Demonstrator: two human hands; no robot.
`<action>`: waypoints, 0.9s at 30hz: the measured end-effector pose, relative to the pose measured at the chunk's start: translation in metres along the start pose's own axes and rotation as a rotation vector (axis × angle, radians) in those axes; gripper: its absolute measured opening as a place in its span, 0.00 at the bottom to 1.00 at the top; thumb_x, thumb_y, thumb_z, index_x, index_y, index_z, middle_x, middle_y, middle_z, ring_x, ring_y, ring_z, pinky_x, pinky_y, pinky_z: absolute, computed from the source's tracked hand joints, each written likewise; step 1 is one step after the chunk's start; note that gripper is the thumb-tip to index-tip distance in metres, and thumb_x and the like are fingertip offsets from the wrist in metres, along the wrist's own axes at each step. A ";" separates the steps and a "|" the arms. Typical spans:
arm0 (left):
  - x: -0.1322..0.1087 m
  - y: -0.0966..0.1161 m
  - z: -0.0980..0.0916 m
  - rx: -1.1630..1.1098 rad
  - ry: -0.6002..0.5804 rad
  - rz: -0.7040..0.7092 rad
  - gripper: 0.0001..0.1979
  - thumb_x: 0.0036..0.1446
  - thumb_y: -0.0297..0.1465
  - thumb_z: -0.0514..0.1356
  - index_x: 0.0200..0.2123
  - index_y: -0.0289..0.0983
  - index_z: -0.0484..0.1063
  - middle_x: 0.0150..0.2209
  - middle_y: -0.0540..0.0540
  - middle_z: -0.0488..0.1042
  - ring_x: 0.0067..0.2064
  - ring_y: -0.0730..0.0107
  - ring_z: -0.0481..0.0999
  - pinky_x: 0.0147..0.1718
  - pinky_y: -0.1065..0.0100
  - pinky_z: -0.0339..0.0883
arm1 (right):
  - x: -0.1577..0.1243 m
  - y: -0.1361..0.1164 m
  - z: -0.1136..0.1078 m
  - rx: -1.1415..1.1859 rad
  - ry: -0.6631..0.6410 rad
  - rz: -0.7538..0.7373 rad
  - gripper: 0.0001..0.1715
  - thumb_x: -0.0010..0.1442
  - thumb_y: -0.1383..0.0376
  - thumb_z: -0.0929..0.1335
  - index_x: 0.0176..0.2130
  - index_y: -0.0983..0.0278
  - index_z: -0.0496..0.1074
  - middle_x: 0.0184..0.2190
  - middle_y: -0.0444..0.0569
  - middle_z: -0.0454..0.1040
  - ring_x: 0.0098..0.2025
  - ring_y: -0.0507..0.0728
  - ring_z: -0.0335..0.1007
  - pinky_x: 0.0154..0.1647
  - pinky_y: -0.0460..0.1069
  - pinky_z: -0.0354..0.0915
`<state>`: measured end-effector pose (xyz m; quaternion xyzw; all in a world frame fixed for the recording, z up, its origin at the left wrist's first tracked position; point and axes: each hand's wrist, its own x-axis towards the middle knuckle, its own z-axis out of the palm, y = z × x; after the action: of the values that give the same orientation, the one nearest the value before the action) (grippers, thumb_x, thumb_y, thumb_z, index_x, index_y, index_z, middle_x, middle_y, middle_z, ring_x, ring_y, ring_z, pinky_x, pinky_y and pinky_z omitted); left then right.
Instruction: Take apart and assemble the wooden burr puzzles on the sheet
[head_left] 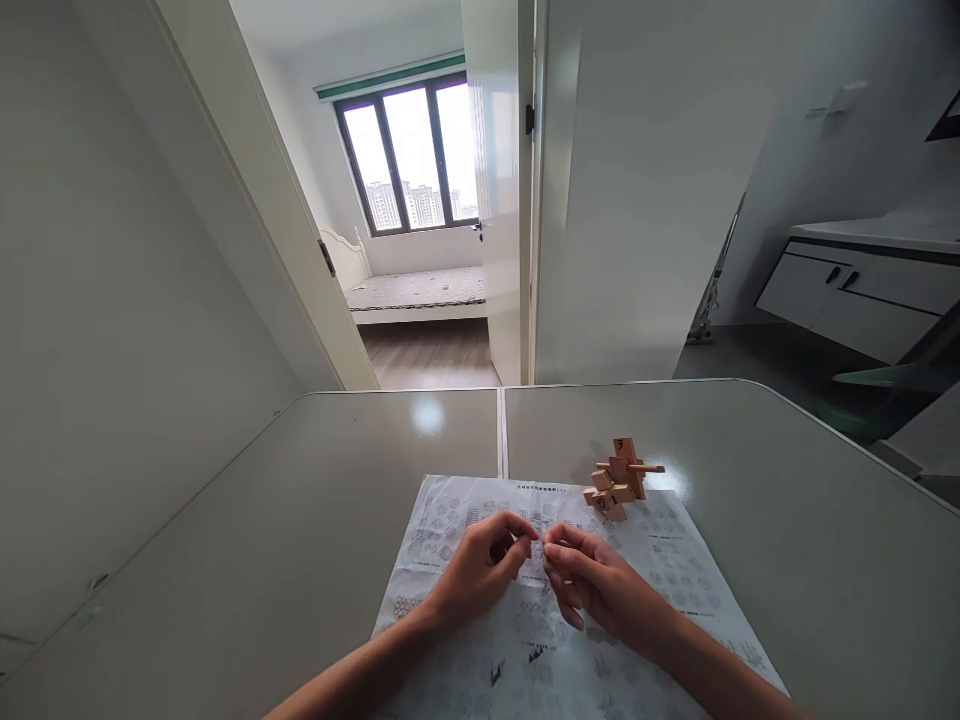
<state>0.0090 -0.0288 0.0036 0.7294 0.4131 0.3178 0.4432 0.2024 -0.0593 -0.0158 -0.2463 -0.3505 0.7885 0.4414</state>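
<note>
Over the middle of a printed paper sheet (442, 510), my left hand (486, 560) is curled, with its thumb and forefinger tips drawn together. My right hand (592, 580) faces it from the other side, its thumb and forefinger pinched and the lower fingers loosely bent. The fingertips of both hands nearly meet. Whatever lies between them, if anything, is too small to make out. Beyond my right hand, a wooden interlocking puzzle (622, 478) of light brown pieces with dark marks rests partly on the sheet's far edge. A thin rod sticks out of its right side. Neither hand touches it.
The sheet lies on a glossy grey table (300, 560) with a pale seam (502, 430) down its middle. Past the table's far edge are an open door (502, 200), a bed (420, 288) and a window (412, 150). A white cabinet (847, 290) stands at the right.
</note>
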 end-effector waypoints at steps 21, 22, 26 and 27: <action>0.000 0.000 0.000 -0.006 -0.006 0.011 0.09 0.65 0.33 0.58 0.40 0.36 0.76 0.26 0.53 0.68 0.27 0.75 0.64 0.26 0.74 0.60 | -0.001 -0.001 0.000 -0.001 -0.002 0.000 0.19 0.61 0.54 0.76 0.36 0.63 0.69 0.24 0.39 0.68 0.20 0.47 0.56 0.20 0.43 0.64; 0.000 0.000 0.000 -0.004 -0.005 0.010 0.09 0.65 0.33 0.58 0.40 0.36 0.76 0.26 0.53 0.68 0.27 0.75 0.64 0.26 0.74 0.60 | 0.000 -0.001 0.000 -0.003 0.000 0.000 0.19 0.61 0.54 0.76 0.35 0.63 0.69 0.24 0.39 0.68 0.20 0.47 0.55 0.20 0.43 0.64; 0.000 0.000 0.000 -0.002 -0.004 0.003 0.09 0.65 0.34 0.58 0.40 0.36 0.76 0.25 0.52 0.68 0.27 0.74 0.65 0.26 0.73 0.60 | -0.001 -0.001 0.001 -0.010 0.009 0.005 0.20 0.60 0.53 0.77 0.35 0.63 0.69 0.24 0.39 0.68 0.21 0.47 0.55 0.20 0.44 0.64; 0.000 0.000 0.000 -0.003 -0.004 0.001 0.09 0.65 0.34 0.58 0.40 0.36 0.76 0.26 0.52 0.68 0.27 0.74 0.65 0.27 0.73 0.60 | -0.001 -0.001 0.001 -0.012 0.010 0.007 0.20 0.60 0.53 0.77 0.35 0.63 0.69 0.24 0.39 0.67 0.21 0.47 0.55 0.20 0.44 0.64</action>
<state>0.0094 -0.0287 0.0036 0.7296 0.4114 0.3171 0.4449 0.2025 -0.0602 -0.0142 -0.2541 -0.3524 0.7865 0.4390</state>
